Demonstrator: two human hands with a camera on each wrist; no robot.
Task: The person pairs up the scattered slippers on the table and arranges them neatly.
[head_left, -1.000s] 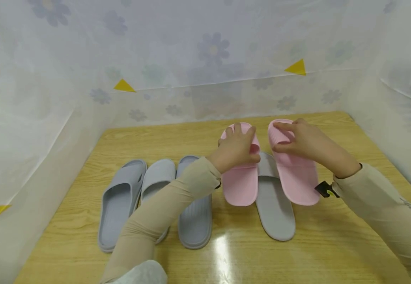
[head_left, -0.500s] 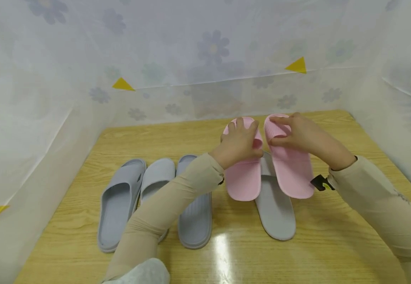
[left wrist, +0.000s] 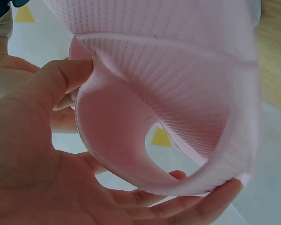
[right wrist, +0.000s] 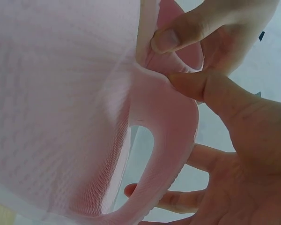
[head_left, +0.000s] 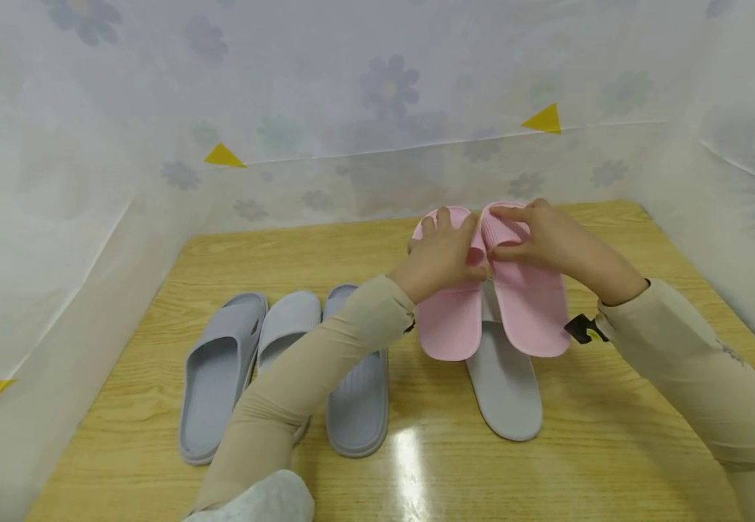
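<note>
Two pink slippers are lifted above the wooden table [head_left: 612, 449], side by side and touching at their toe ends. My left hand [head_left: 439, 257] grips the strap of the left pink slipper [head_left: 449, 326]; the left wrist view shows my thumb and fingers round that strap [left wrist: 131, 131]. My right hand [head_left: 540, 243] grips the strap of the right pink slipper [head_left: 534, 312], thumb pressed on the strap [right wrist: 164, 108] in the right wrist view. A grey slipper [head_left: 504, 384] lies on the table under the pink pair.
Three blue-grey slippers [head_left: 214, 377] [head_left: 286, 326] [head_left: 358, 406] lie in a row at the left of the table, partly behind my left sleeve. White flowered sheets [head_left: 377, 109] wall the table at the back and both sides.
Both hands have carried the pink slippers a little farther back and brought them together; their toe ends now touch. The grey slippers have not moved.
</note>
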